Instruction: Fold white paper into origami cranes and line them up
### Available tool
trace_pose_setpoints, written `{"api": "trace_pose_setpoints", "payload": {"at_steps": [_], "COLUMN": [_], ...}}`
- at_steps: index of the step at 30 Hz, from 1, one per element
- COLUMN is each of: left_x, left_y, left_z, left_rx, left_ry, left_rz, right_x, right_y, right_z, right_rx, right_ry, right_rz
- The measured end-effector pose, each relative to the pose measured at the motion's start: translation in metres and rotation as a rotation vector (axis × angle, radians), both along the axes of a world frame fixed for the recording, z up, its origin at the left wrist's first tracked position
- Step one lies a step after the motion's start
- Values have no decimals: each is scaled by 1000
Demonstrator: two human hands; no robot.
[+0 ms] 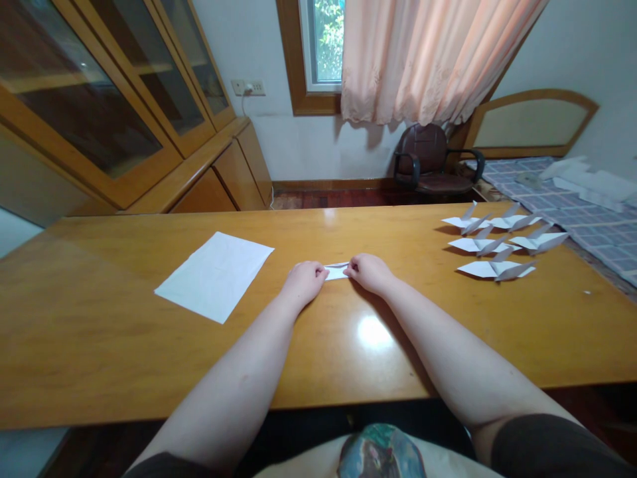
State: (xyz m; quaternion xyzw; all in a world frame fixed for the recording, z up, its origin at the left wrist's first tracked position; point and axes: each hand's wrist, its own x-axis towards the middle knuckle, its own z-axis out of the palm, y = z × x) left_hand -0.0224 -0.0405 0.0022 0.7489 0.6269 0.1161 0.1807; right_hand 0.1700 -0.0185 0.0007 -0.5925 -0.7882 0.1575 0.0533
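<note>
Nearest the camera is the person's pale top [298, 465] with a colourful printed patch [382, 455], and dark sleeves [540, 445] show at the near left and near right. From them both bare forearms reach out over a yellow-brown wooden bench [328, 358]. Near the middle of the bench, between the two hands, is a small folded white paper [337, 271]. The left hand [304, 279] has its fingers pinched together on the paper's left end, and the right hand [371, 272] has its fingers clamped on the right end; only the middle stretch of the paper shows between them. To the left of the left hand, well apart from it, a white sheet [215, 276] lies flat and set at a slant. At the far right of the bench stand five folded paper birds [490, 269], two far, two in the middle and one nearer, their pointed parts raised. A tiny white scrap [587, 292] lies to the right of them. Beyond the bench are a glass-fronted cabinet [199, 143] on the left, a pink curtain [423, 60] beside a window [328, 43], a dark armchair [428, 156], and, on the right, a bed [592, 226] with a checked cover
</note>
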Motion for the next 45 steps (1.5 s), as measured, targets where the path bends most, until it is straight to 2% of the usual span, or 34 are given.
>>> {"api": "trace_pose_setpoints", "payload": {"at_steps": [5,13,21,33,40,45], "left_x": [8,3,3,-1,-8,-5], "left_y": [-5,0,-3,2,7,7], "left_z": [-1,0,-1,-8,-17,-11], "left_rx": [44,-5,48,-43,-73,-127], "left_ry": [46,14,6,-122,-236,-268], "left_rz": [54,16,26,49,55,119], "right_x": [0,1,0,1,0,1], "right_y": [0,-1,0,0,-1,-1], "right_z": [0,1,1,1,2,1], "right_rx": [15,-3,4,-14,-20,-11], "right_ry": [-16,-12,12,-4,-13,-2], "right_rz": [6,2,6,2,1,4]}}
